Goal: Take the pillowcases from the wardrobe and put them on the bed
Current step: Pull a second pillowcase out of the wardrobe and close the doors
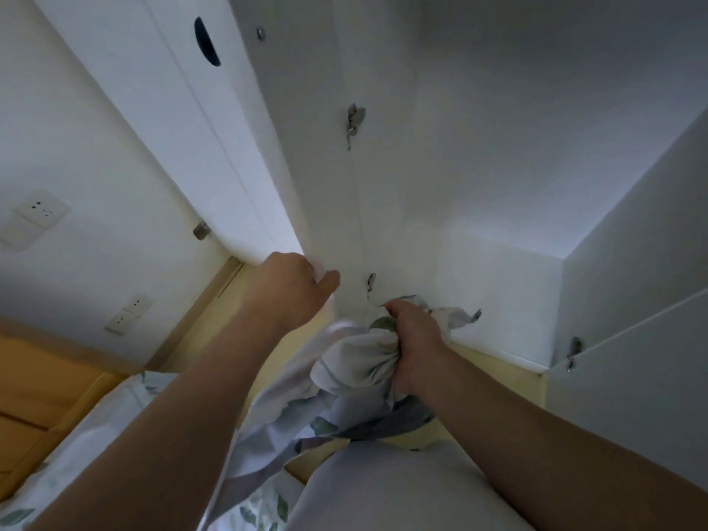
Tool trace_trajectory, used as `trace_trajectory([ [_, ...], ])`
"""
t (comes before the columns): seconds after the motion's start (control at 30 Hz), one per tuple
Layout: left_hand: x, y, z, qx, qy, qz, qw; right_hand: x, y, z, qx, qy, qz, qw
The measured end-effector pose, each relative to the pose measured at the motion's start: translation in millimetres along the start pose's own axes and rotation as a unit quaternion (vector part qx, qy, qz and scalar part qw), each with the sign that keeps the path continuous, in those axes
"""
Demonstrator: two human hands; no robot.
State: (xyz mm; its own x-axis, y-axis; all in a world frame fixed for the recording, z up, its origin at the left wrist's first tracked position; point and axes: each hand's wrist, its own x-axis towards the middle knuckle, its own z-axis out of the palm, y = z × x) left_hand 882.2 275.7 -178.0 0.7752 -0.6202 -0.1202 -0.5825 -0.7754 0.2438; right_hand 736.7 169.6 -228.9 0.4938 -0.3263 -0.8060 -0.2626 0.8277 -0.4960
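White wall sockets point(42, 212) sit at nine o'clock, the bed point(126, 400) with leaf-print cover at seven. The left hand point(295, 289) curls its fingers over the wardrobe door point(214, 128) edge near centre. At five o'clock the right hand point(415, 348) clenches bunched pillowcases point(356, 362), hanging before the open wardrobe point(479, 166).

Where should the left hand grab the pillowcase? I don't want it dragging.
Take the loose hanging part of the pillowcase, from the left and below. The right hand already bunches the top, so the cloth droops toward the bed.
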Motion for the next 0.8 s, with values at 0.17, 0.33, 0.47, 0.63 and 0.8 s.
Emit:
trace_trajectory([
  [0.17,16,61,13,0.018,-0.03,0.101,0.994,7,-11,-29,0.017,0.046,-0.023,0.999],
  [0.33,42,116,28,0.016,-0.076,0.168,0.983,1,-24,-57,0.077,0.101,-0.039,0.991],
  [0.47,68,169,35,0.014,-0.116,0.21,0.971,0,-32,-79,0.145,0.133,-0.043,0.98],
  [0.63,102,227,49,-0.023,-0.122,0.2,0.972,-10,-47,-103,0.227,0.149,-0.06,0.961],
  [0.8,131,263,58,-0.054,-0.127,0.191,0.972,-10,-65,-128,0.287,0.129,-0.09,0.945],
])
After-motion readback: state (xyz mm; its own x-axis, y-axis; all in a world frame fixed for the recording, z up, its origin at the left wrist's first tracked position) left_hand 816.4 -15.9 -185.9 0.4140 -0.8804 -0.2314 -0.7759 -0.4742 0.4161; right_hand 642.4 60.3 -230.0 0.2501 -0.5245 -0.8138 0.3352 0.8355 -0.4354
